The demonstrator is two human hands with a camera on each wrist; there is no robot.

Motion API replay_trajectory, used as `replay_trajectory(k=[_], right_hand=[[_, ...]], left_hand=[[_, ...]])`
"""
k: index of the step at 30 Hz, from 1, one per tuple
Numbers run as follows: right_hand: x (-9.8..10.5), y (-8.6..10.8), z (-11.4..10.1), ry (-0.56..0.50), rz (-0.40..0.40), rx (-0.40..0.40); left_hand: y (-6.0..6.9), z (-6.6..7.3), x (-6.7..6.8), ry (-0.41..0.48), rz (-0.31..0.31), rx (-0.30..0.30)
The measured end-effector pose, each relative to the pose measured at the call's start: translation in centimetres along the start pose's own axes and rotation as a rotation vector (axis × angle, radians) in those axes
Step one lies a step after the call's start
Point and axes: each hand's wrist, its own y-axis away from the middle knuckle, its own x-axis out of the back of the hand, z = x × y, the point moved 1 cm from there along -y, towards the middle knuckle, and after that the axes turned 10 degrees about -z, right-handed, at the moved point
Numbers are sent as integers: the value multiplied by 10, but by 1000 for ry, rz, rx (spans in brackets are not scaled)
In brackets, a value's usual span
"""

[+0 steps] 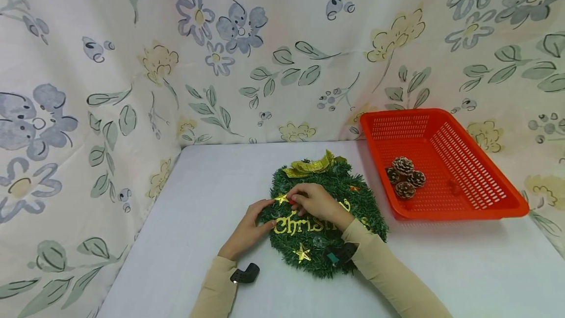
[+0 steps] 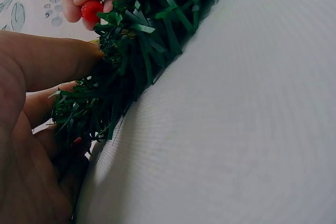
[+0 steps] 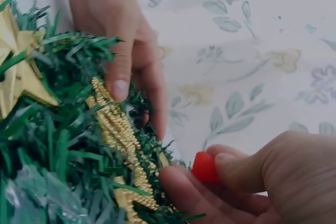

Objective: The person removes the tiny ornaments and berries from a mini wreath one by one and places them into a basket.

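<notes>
A green tinsel wreath (image 1: 359,180) lies on the white table, with gold "Christmas" lettering (image 1: 287,225), a gold star (image 1: 302,253) near its bottom and a gold bow (image 1: 309,167) at the top. My left hand (image 1: 249,229) grips the wreath's left edge, thumb on top and fingers beneath, as the left wrist view shows. Over the upper left of the wreath, my right hand (image 1: 315,202) pinches a small red berry (image 3: 205,167) between thumb and fingers. Another gold star (image 1: 281,199) sits just left of those fingertips. My right forearm hides part of the lettering.
At the right stands a red plastic basket (image 1: 485,210) with several pine cones (image 1: 405,176) in its left side. A floral curtain (image 1: 273,53) hangs behind the white table (image 1: 203,180) and along its left side.
</notes>
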Motion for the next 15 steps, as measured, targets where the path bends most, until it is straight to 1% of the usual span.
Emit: replay_trajectory(k=[2,6,8,15], right_hand=[[3,0,0,16,-6,4],[8,2,-2,94,-8,37],[11,3,-3,125,3,55],[20,9,-6,80,64,53]], left_hand=[[0,1,0,-3,3,1],[1,2,0,-4,6,17],[1,2,0,-4,8,25],[0,1,-1,0,12,33]])
